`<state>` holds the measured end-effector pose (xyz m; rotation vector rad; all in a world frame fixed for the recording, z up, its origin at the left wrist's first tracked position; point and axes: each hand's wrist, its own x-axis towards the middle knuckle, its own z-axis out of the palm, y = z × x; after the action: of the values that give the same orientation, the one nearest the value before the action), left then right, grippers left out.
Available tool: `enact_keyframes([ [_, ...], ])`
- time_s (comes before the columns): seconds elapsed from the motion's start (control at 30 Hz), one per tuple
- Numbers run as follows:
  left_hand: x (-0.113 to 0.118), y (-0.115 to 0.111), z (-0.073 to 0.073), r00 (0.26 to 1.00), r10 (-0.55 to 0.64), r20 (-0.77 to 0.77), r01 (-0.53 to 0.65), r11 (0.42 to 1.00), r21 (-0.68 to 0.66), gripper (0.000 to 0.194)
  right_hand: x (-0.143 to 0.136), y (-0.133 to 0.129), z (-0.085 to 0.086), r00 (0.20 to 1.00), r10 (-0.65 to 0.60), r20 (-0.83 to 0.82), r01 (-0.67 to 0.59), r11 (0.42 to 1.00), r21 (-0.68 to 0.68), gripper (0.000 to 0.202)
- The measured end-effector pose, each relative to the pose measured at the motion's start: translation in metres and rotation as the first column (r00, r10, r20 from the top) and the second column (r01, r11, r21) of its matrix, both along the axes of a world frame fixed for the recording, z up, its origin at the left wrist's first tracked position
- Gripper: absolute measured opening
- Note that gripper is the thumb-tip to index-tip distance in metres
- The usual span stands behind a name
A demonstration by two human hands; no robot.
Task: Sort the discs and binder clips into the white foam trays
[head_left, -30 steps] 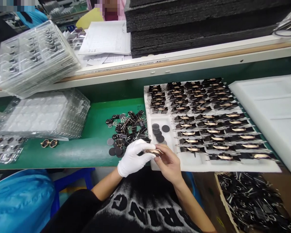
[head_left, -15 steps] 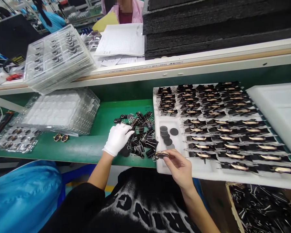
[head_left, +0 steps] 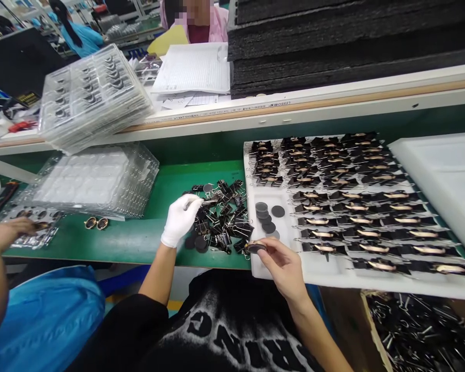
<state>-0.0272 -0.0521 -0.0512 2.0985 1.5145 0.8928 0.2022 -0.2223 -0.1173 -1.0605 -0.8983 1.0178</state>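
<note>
1. At the near edge of the green bench (head_left: 139,237), taking twelve as straight away from the wearer, the bare right hand (head_left: 284,263) pinches a dark round piece (head_left: 257,248) between thumb and fingers. From where I stand it shows almost edge-on, its long axis running roughly nine to three.

2. The gloved left hand (head_left: 181,219) has its fingers drawn narrow at the tips; I can't tell whether a clip sits between them. From those fingertips the round piece lies towards four o'clock, well apart, so the right hand is plainly the nearer.

3. Between the two hands spreads the pile of black clips (head_left: 221,235), mostly from three to five o'clock of the left fingertips and around ten to eleven from the right ones. The left hand is at its very border.

4. Just past the right fingertips, around twelve to one, loose grey discs (head_left: 268,227) lie in the white tray (head_left: 321,271).

5. Farther out, from one to three o'clock, rows of clipped pieces (head_left: 359,221) fill the tray.

6. Off at nine from the left hand, two gold-rimmed rounds (head_left: 102,223) rest side by side.
</note>
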Motion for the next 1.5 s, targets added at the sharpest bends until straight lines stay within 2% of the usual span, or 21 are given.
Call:
enact_keyframes([
  [0.1, 0.002, -0.001, 0.0, 0.997, -0.019, 0.071, 0.016, 0.999, 0.042, 0.03, -0.003, 0.003, 0.004, 0.999, 0.029, -0.043, -0.029, 1.0, 0.007, 0.012],
  [0.23, 0.003, 0.003, 0.002, 0.965, -0.246, -0.086, 0.245, 0.969, -0.018, 0.025, -0.006, 0.006, 0.008, 0.996, 0.064, -0.062, -0.062, 0.998, 0.03, 0.011],
  [0.33, 0.005, 0.007, 0.008, 0.973, -0.189, -0.135, 0.194, 0.981, 0.022, 0.029, -0.006, 0.005, 0.006, 0.996, 0.061, -0.061, -0.059, 0.998, 0.028, 0.011],
  [0.4, 0.009, 0.009, 0.012, 0.959, -0.158, -0.237, 0.172, 0.984, 0.038, 0.033, -0.006, 0.004, 0.003, 0.997, 0.046, -0.062, -0.045, 0.999, 0.015, 0.012],
  [0.43, 0.012, 0.008, 0.014, 0.926, -0.168, -0.338, 0.187, 0.982, 0.024, 0.036, -0.005, 0.003, 0.002, 0.997, 0.037, -0.061, -0.037, 0.999, 0.006, 0.012],
  [0.5, 0.021, 0.008, 0.015, 0.814, -0.195, -0.547, 0.203, 0.978, -0.047, 0.042, -0.005, 0.002, 0.0, 0.998, 0.021, -0.059, -0.022, 1.0, -0.007, 0.014],
  [0.53, 0.025, 0.008, 0.014, 0.763, -0.203, -0.614, 0.192, 0.978, -0.084, 0.042, -0.005, 0.001, -0.001, 0.998, 0.017, -0.058, -0.018, 1.0, -0.01, 0.015],
  [0.6, 0.033, 0.008, 0.011, 0.722, -0.203, -0.662, 0.161, 0.979, -0.124, 0.03, -0.004, 0.001, -0.001, 0.998, 0.008, -0.061, -0.008, 1.0, -0.008, 0.016],
  [0.67, 0.036, 0.01, 0.007, 0.741, -0.194, -0.643, 0.155, 0.981, -0.116, 0.02, -0.003, 0.0, -0.001, 0.998, -0.002, -0.064, 0.002, 1.0, -0.004, 0.016],
  [0.8, 0.032, 0.015, 0.006, 0.827, -0.131, -0.547, 0.129, 0.991, -0.042, 0.025, 0.001, -0.004, -0.004, 0.997, -0.015, -0.073, 0.013, 1.0, -0.021, 0.015],
  [0.87, 0.027, 0.014, 0.01, 0.907, -0.109, -0.406, 0.108, 0.994, -0.025, 0.026, 0.003, -0.004, -0.007, 0.995, -0.019, -0.1, 0.016, 0.999, -0.029, 0.015],
  [0.97, 0.028, 0.003, 0.019, 0.986, -0.159, -0.051, 0.153, 0.982, -0.108, 0.021, 0.003, -0.002, -0.008, 0.988, 0.018, -0.154, -0.017, 1.0, 0.004, 0.014],
  [1.07, 0.043, -0.021, 0.025, 0.942, -0.21, 0.261, 0.275, 0.93, -0.245, 0.019, -0.002, 0.008, 0.0, 0.973, 0.112, -0.2, -0.099, 0.992, 0.075, 0.013],
  [1.13, 0.058, -0.04, 0.024, 0.902, -0.205, 0.381, 0.328, 0.899, -0.292, 0.017, -0.006, 0.016, 0.007, 0.961, 0.152, -0.231, -0.129, 0.985, 0.114, 0.014],
  [1.2, 0.071, -0.057, 0.021, 0.908, -0.23, 0.351, 0.336, 0.899, -0.279, 0.012, -0.011, 0.023, 0.013, 0.956, 0.146, -0.254, -0.114, 0.984, 0.137, 0.013],
  [1.3, 0.076, -0.067, 0.018, 0.924, -0.378, 0.053, 0.382, 0.918, -0.107, 0.022, -0.013, 0.027, 0.015, 0.954, 0.091, -0.286, -0.051, 0.988, 0.146, 0.012],
  [1.37, 0.072, -0.064, 0.019, 0.853, -0.503, -0.139, 0.506, 0.862, -0.019, 0.031, -0.012, 0.025, 0.013, 0.949, 0.061, -0.309, -0.023, 0.992, 0.125, 0.011],
  [1.4, 0.069, -0.06, 0.02, 0.819, -0.543, -0.187, 0.552, 0.834, -0.002, 0.034, -0.011, 0.023, 0.012, 0.948, 0.051, -0.313, -0.017, 0.994, 0.111, 0.011],
  [1.43, 0.066, -0.056, 0.022, 0.807, -0.556, -0.198, 0.568, 0.823, 0.003, 0.033, -0.01, 0.022, 0.011, 0.95, 0.043, -0.31, -0.013, 0.995, 0.1, 0.011],
  [1.5, 0.062, -0.048, 0.028, 0.843, -0.518, -0.145, 0.522, 0.853, -0.014, 0.027, -0.008, 0.018, 0.011, 0.959, 0.051, -0.279, -0.025, 0.995, 0.096, 0.012],
])
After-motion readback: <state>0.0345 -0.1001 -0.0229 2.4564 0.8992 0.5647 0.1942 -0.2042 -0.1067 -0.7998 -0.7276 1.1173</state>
